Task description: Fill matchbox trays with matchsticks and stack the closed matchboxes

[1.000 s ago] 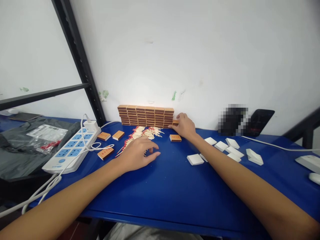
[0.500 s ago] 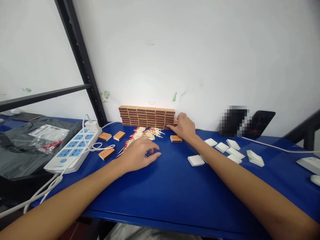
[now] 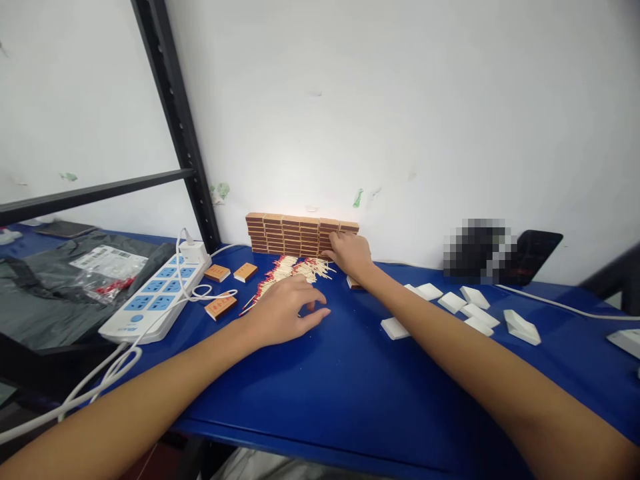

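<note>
A wall of stacked matchboxes stands against the back of the blue table, brown striking sides facing me. My right hand reaches to its right front, fingertips and thumb apart against the boxes; nothing shows gripped between them. Under that wrist, a loose matchbox is partly hidden. My left hand hovers low or rests over the table with curved fingers and thumb apart, holding nothing visible. Just behind it lies a pile of red-tipped matches, partly covered by the hand. Three loose matchboxes lie to its left.
A white power strip with cables lies at left, beside a grey plastic bag. Several white blocks are scattered on the right. A dark phone leans against the wall. A black rack post rises at back left.
My right hand has moved left from the end of the matchbox wall to its right front. My left hand keeps nearly the same pose. The whole view has shifted slightly.
</note>
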The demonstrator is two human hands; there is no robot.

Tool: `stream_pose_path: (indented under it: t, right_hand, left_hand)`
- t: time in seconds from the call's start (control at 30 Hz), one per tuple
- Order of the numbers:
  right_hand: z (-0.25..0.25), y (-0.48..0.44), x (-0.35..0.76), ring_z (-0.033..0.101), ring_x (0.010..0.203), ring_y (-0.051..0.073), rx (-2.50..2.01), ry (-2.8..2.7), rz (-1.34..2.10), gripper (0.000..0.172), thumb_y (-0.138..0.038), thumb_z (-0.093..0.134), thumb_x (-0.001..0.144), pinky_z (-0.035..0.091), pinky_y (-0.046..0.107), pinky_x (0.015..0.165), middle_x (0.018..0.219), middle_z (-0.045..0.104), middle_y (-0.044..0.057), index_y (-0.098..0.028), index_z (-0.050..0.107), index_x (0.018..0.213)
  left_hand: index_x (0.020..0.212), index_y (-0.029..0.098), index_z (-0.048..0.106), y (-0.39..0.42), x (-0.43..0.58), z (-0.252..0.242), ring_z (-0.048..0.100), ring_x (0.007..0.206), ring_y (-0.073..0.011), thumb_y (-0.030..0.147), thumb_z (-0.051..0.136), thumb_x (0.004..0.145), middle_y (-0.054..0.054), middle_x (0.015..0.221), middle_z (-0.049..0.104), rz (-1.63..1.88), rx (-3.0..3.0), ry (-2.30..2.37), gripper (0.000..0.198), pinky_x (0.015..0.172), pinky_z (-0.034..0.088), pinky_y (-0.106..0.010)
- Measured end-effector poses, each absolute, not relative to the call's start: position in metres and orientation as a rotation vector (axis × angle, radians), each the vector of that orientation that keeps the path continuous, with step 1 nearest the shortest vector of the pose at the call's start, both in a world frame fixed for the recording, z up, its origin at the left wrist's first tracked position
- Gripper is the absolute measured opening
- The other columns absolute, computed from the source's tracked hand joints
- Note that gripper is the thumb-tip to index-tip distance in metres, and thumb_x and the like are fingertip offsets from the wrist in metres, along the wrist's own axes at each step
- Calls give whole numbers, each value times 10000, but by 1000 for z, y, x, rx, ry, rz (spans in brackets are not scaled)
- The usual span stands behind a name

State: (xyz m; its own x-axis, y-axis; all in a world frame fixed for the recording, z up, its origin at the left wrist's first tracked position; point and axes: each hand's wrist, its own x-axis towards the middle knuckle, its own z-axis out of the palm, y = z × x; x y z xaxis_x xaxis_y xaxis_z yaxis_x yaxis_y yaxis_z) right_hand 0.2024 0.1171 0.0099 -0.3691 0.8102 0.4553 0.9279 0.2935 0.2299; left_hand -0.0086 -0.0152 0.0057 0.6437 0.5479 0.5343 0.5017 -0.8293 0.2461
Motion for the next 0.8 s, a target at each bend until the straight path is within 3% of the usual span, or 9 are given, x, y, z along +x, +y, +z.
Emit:
stream_pose_path:
  t: [0.33, 0.8]
  right_hand:
    - [18, 120, 204, 698, 993, 331, -1636, -2301, -686, 325, -470, 652, 971, 481, 364, 727, 1036, 759, 195, -163, 628, 1078]
    - [32, 117, 202, 655, 1021, 325, -1630, -2272, -708, 275, -417, 622, 994, 474, 367, 725, 1131, 719, 190, -164, 645, 1098]
  left_hand:
    - [962, 197, 749, -15, -8, 5, 627, 815, -204, 305, 678, 967, -31, 785, 716, 923, 2798, 877, 129, 762, 491, -342]
    - [950, 203, 749, -15, -8, 6, 634, 813, -207, 306, 674, 969, -35, 788, 718, 927, 2795, 878, 128, 772, 497, -347]
